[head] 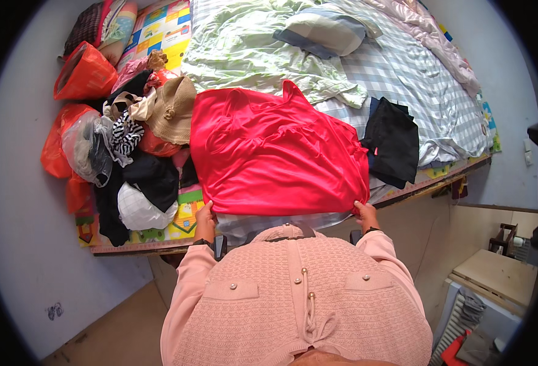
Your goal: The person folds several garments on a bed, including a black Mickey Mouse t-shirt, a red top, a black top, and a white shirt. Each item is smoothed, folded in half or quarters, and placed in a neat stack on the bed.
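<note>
A red garment (278,160) of smooth, shiny fabric lies spread over the near edge of the bed, its gathered seam and neckline towards the far side. My left hand (206,218) pinches its near left corner between thumb and fingers. At the near right corner, my right hand (365,215) grips the bunched fabric. The near edge runs almost straight between both hands. Right of the garment lies a folded stack of black clothing (392,142) with a small red tag.
On the left are red plastic bags (86,73), a straw hat (173,110), a striped scrunchie (126,132) and a white checked cloth (143,208). Beyond lie a green-patterned sheet (241,50), a checked pillow (324,29) and a pink quilt (433,36). A wooden table (497,274) stands at lower right.
</note>
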`<action>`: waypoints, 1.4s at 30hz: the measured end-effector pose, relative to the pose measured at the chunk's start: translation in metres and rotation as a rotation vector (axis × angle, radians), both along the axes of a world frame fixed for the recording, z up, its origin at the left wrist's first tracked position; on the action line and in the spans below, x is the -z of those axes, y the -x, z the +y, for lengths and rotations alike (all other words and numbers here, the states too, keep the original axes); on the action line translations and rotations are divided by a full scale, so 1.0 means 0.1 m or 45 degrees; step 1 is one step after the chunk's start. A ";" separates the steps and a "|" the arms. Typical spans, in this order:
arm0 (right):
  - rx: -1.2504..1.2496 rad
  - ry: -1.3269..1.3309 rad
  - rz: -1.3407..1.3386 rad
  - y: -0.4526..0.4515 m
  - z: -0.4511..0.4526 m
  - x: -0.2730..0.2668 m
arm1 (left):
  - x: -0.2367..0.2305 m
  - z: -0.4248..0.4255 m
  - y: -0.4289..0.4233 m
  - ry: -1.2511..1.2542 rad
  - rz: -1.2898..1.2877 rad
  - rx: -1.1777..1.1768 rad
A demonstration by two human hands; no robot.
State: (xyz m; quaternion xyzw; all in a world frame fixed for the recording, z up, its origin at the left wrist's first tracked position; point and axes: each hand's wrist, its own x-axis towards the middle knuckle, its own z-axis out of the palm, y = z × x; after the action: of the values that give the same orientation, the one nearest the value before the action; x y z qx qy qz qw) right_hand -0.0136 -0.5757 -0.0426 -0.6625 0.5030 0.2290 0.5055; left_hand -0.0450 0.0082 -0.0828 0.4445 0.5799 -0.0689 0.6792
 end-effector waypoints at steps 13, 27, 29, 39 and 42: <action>0.631 -0.263 -0.455 -0.10 0.01 -0.12 | -0.18 0.19 -0.06 0.172 -0.378 -0.413; 0.642 -0.451 -0.513 -0.13 -0.02 -0.20 | -0.12 0.05 -0.08 0.362 -0.452 -0.103; 0.585 -0.476 -0.555 -0.12 -0.06 -0.22 | 0.00 0.08 -0.10 0.299 -0.459 -0.080; 0.776 -0.748 -0.969 -1.17 0.10 -0.62 | -0.46 0.30 -0.96 0.148 -0.967 -0.128; 0.606 -0.795 -1.253 -1.91 0.23 -1.23 | -1.32 0.26 -1.77 0.009 -1.225 -0.005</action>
State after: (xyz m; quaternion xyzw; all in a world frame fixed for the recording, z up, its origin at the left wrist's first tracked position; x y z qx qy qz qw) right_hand 0.1778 -0.5530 0.0802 -0.3813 0.2545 -0.0856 0.8846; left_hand 0.1318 0.0346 0.0493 0.4225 0.2002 0.1439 0.8722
